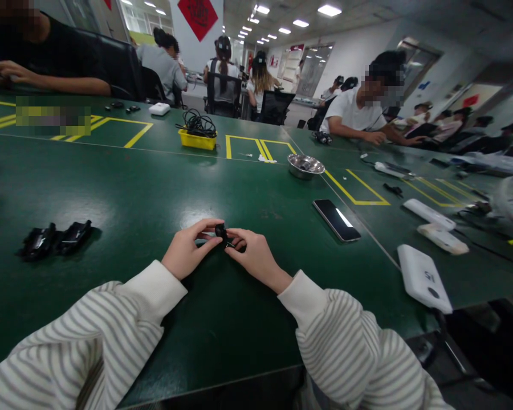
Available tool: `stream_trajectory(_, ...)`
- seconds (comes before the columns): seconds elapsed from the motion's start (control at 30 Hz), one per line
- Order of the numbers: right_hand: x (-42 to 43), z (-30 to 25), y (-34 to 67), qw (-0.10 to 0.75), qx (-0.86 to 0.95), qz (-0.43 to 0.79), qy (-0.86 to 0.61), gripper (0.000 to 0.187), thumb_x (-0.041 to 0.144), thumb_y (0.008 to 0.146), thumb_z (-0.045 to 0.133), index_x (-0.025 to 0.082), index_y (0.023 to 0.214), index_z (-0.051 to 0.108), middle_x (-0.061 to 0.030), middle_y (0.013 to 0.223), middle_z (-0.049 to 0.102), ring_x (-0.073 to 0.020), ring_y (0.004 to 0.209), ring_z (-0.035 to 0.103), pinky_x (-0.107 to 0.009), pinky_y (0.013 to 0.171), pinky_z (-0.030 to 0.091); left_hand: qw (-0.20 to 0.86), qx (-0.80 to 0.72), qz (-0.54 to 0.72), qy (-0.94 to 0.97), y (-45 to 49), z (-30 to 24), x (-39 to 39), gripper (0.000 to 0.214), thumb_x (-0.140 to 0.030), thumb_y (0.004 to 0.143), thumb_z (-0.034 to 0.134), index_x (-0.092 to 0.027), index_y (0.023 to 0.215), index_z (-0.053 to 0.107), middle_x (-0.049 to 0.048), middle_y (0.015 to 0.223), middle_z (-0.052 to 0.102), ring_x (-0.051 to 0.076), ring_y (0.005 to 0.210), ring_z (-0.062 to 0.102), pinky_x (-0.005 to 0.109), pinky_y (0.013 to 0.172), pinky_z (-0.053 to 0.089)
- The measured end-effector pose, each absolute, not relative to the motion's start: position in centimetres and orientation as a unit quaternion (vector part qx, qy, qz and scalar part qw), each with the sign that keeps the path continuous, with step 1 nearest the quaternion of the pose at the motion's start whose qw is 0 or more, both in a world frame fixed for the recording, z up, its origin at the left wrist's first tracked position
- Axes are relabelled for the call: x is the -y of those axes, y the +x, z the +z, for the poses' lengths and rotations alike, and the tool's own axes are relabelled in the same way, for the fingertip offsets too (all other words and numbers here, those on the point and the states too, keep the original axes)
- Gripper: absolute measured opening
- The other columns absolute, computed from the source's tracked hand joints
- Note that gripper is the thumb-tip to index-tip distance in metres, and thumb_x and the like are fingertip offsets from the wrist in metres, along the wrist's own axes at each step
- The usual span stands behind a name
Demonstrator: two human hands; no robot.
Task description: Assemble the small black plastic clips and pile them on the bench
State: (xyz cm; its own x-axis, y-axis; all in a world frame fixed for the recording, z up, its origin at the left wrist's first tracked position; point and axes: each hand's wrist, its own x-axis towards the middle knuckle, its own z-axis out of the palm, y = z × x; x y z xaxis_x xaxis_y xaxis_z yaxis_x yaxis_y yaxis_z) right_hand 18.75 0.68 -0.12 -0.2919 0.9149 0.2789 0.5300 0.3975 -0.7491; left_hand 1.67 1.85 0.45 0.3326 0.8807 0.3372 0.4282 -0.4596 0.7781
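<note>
Phone (331, 218) and bowl (302, 173) sit rightward; left hand (187, 249) and right hand (257, 257) pinch a black part (220, 230).

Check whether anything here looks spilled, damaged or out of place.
Mildly untidy: black cables heap above the yellow bin, and white scraps lie loose by yellow tape. The black part between left hand and right hand is too small to judge for damage.

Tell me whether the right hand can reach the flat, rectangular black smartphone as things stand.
Probably yes: nothing visible blocks the green tabletop between the right hand and the smartphone, though that hand would first have to leave the small black part.
</note>
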Motion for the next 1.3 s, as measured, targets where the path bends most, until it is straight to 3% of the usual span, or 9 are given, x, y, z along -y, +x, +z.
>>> stream_trajectory(0.23,-0.7,-0.1,18.8,0.357,0.762,0.269,-0.469,0.041,0.014,0.067,0.056,0.015,0.108,0.053,-0.006,0.095,0.059,-0.0108,0.075,0.055,-0.024,0.066,0.048,0.208,-0.435,0.358,0.8,1.6,0.7,-1.8,0.032,-0.032,0.078,0.05,-0.02,0.108,0.05,0.0038,0.101,0.058,0.016,0.081,0.057,0.031,0.077,0.047)
stream_trajectory(0.53,-0.8,-0.3,18.9,0.358,0.772,0.242,-0.467,0.037,0.015,0.067,0.057,0.014,0.104,0.054,-0.0044,0.089,0.059,-0.01,0.071,0.053,-0.022,0.065,0.045,0.185,-0.413,0.329,0.829,1.5,0.5,-2.0,0.032,-0.031,0.08,0.047,-0.021,0.111,0.048,0.0025,0.095,0.058,0.014,0.081,0.055,0.028,0.076,0.045)
stream_trajectory(0.73,-0.8,0.4,19.6,0.316,0.793,0.202,-0.48,0.022,0.018,0.068,0.061,0.016,0.09,0.062,-0.0032,0.084,0.059,-0.0097,0.067,0.05,-0.022,0.061,0.042,0.167,-0.438,0.362,0.806,1.0,1.0,-1.5,0.031,-0.032,0.079,0.048,-0.019,0.106,0.049,0.0038,0.095,0.058,0.015,0.077,0.056,0.029,0.074,0.046)
stream_trajectory(0.87,-1.0,0.2,19.7,0.3,0.805,0.184,-0.478,0.015,0.024,0.072,0.06,0.018,0.084,0.065,-0.003,0.083,0.059,-0.0096,0.066,0.049,-0.023,0.061,0.04,0.197,-0.436,0.365,0.799,-0.1,1.6,-0.8,0.03,-0.037,0.074,0.053,-0.017,0.096,0.049,0.0049,0.09,0.059,0.015,0.072,0.056,0.03,0.069,0.047)
stream_trajectory(1.0,-1.2,0.2,19.8,0.287,0.825,0.138,-0.466,0.011,0.024,0.073,0.058,0.018,0.076,0.067,-0.0033,0.079,0.058,-0.0114,0.072,0.051,-0.024,0.064,0.039,0.253,-0.371,0.28,0.849,-1.2,1.5,-0.1,0.023,-0.035,0.073,0.054,-0.016,0.085,0.049,0.0046,0.086,0.059,0.015,0.071,0.056,0.027,0.066,0.046)
stream_trajectory(1.13,-1.4,1.4,20.2,0.197,0.866,0.095,-0.449,0.009,0.021,0.072,0.059,0.017,0.072,0.067,-0.0026,0.067,0.057,-0.0119,0.065,0.05,-0.024,0.059,0.037,0.226,-0.37,0.197,0.879,-1.1,1.0,0.2,0.02,-0.035,0.073,0.053,-0.017,0.081,0.049,0.0035,0.083,0.059,0.015,0.071,0.055,0.026,0.065,0.045)
stream_trajectory(1.3,-1.2,2.9,20.9,0.093,0.868,0.125,-0.471,0.008,0.008,0.063,0.058,0.015,0.061,0.061,0.0018,0.052,0.054,-0.0064,0.045,0.043,-0.022,0.051,0.035,0.176,-0.372,0.178,0.894,-0.7,1.0,0.1,0.033,-0.031,0.075,0.049,-0.02,0.107,0.049,0.0046,0.093,0.058,0.018,0.084,0.055,0.028,0.072,0.044)
